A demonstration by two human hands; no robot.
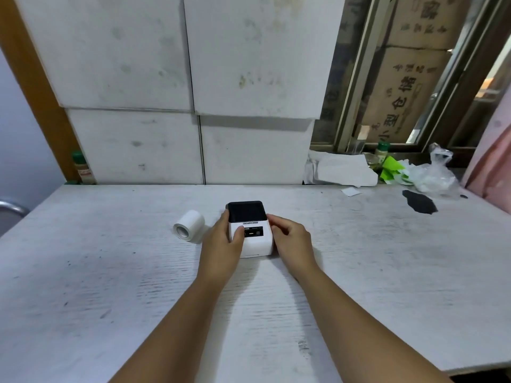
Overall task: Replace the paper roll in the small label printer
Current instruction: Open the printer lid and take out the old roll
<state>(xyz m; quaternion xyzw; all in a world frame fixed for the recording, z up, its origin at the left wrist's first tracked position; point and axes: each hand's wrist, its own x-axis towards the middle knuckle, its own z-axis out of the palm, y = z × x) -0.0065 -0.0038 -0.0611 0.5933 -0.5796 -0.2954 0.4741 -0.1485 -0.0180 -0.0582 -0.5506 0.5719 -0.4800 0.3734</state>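
A small white label printer (pixel 253 239) with a black lid stands shut in the middle of the white table (pixel 110 272). My left hand (pixel 221 244) clasps its left side, thumb resting on the dark front panel. My right hand (pixel 290 239) presses against its right side, fingers curled at the upper edge. A white paper roll (pixel 189 226) lies on its side just left of the printer, its hollow core facing me, a short gap from my left hand.
White boxes (pixel 193 92) are stacked against the back of the table. At the back right lie crumpled paper (pixel 343 170), green scraps (pixel 391 168), a plastic bag (pixel 437 175) and a dark patch (pixel 419 201). A small bottle (pixel 83 168) stands at the back left.
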